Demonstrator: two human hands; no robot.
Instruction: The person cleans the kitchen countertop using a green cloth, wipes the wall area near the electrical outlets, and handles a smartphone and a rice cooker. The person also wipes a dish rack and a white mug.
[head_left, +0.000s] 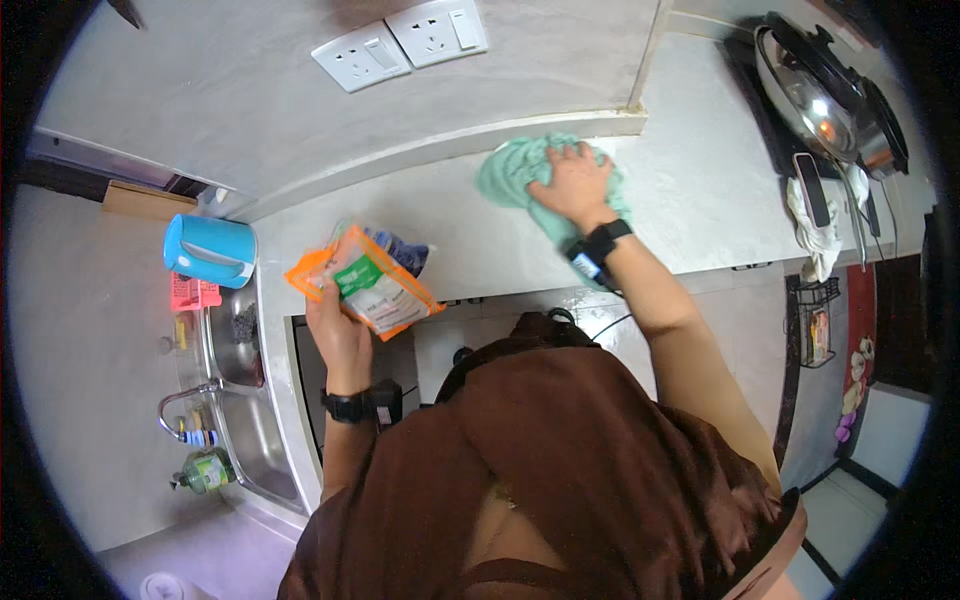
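Under my right hand, a crumpled mint-green cloth lies spread on the pale countertop, near the low ledge at the wall. The fingers are spread flat over the cloth, and one end of it hangs towards the counter's front edge beneath my wrist. My left hand grips an orange-edged plastic packet with a green printed patch, held at the counter's front edge. Right behind the packet shows a dark blue item; whether it is also held, I cannot tell.
A blue electric kettle stands at the left by the steel double sink and its faucet. A green-labelled pump bottle is beside the sink. At far right are a lidded pan, a phone and a white cloth.
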